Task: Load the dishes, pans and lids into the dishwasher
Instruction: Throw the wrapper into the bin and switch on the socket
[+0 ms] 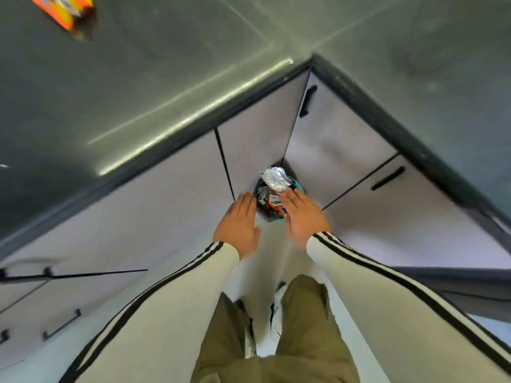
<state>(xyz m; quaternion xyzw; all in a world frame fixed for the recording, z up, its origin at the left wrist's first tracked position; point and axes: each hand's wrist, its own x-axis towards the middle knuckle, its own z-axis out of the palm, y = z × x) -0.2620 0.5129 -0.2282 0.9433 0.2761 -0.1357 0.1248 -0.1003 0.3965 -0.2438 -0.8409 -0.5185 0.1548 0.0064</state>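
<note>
No dish, pan, lid or dishwasher shows in the head view. My left hand (238, 222) and my right hand (302, 218) are stretched forward side by side, palms down, fingers straight, and hold nothing. Both hover over the inner corner of an L-shaped run of white cabinets. Between and below the hands a small bin (269, 197) stands on the floor in that corner. It is full of rubbish, with a crumpled piece of foil (275, 176) on top. White sleeves with black stripes cover both forearms.
A dark grey worktop (138, 92) runs along the left and the right above the white cabinet fronts with black handles (307, 102). An orange packet (66, 12) lies at the far left of the worktop. My legs and shoes stand on the pale floor below.
</note>
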